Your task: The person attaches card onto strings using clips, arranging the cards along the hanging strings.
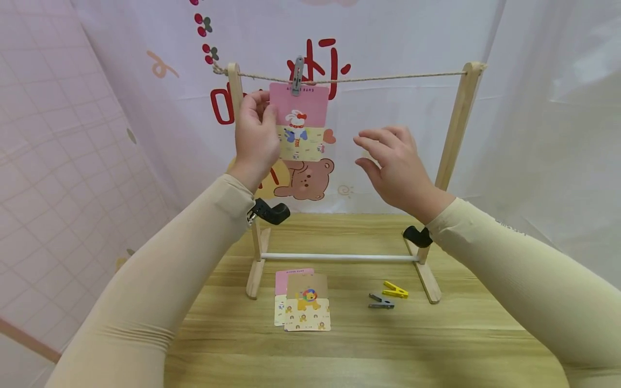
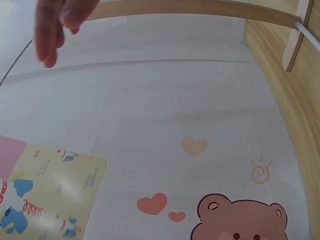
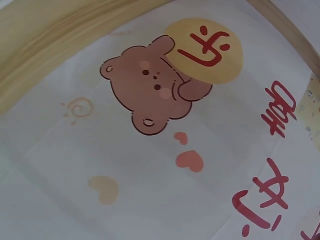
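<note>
Pink-and-yellow, the rectangular rabbit-print card (image 1: 299,124) is hanging between the hands. I'm watching the bare left hand (image 1: 257,129) pinching its left edge, the bare right hand (image 1: 398,167) hovering apart, half-spread, gripping nothing.

The rectangular paper card (image 1: 299,124) on the thin tan rope (image 1: 388,78) was pink above and pale yellow below, printed with a white animal (image 1: 295,119) in a red bow. Its slim clothespin (image 1: 297,75) was grey. On the yellowish, streaky-grained wooden table (image 1: 364,355) I saw a rectangular lion-printed card (image 1: 308,302), brown over cream, the largest mane multicoloured; the card beneath (image 1: 280,285) showed pink and pale yellow. The yellow V-shaped clip (image 1: 396,291) was brighter than the grey V-shaped clip (image 1: 381,303). The white cloth backdrop (image 1: 398,32) carried red characters (image 1: 334,64), a brown bear (image 1: 310,180) and coral hearts (image 3: 190,161). The long fabric sleeves (image 1: 199,231) were beige.
</note>
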A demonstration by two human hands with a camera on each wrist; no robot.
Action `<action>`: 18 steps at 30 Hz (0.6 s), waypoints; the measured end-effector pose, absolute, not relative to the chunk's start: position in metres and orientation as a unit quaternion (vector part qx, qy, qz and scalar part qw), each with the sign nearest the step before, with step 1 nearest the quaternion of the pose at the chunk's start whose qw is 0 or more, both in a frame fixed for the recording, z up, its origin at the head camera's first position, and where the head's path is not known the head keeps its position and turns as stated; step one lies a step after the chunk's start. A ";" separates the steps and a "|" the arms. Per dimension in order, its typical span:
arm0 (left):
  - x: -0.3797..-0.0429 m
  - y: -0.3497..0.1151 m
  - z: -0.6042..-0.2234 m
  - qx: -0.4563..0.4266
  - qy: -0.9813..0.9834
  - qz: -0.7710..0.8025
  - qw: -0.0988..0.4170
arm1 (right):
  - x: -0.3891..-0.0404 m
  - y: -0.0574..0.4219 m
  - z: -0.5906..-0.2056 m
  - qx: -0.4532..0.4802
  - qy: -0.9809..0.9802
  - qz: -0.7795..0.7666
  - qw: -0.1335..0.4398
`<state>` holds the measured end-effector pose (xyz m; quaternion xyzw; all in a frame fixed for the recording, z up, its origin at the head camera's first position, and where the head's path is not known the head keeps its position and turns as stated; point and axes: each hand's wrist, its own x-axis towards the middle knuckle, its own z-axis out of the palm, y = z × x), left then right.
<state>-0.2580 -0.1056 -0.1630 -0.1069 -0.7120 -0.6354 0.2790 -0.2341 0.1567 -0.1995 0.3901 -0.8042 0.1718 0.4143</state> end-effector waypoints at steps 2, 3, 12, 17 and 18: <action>-0.257 -0.105 -0.162 -0.103 -0.708 -0.641 0.279 | -0.232 0.161 -0.204 0.391 -0.808 0.168 0.408; -0.257 -0.105 -0.162 -0.102 -0.705 -0.644 0.278 | -0.231 0.164 -0.207 0.391 -0.810 0.165 0.404; -0.257 -0.107 -0.162 -0.099 -0.704 -0.649 0.271 | -0.224 0.182 -0.232 0.382 -0.845 0.157 0.340; -0.253 -0.111 -0.167 -0.098 -0.717 -0.637 0.266 | -0.218 0.195 -0.251 0.376 -0.873 0.144 0.275; -0.252 -0.112 -0.169 -0.100 -0.721 -0.632 0.266 | -0.217 0.198 -0.256 0.373 -0.879 0.142 0.261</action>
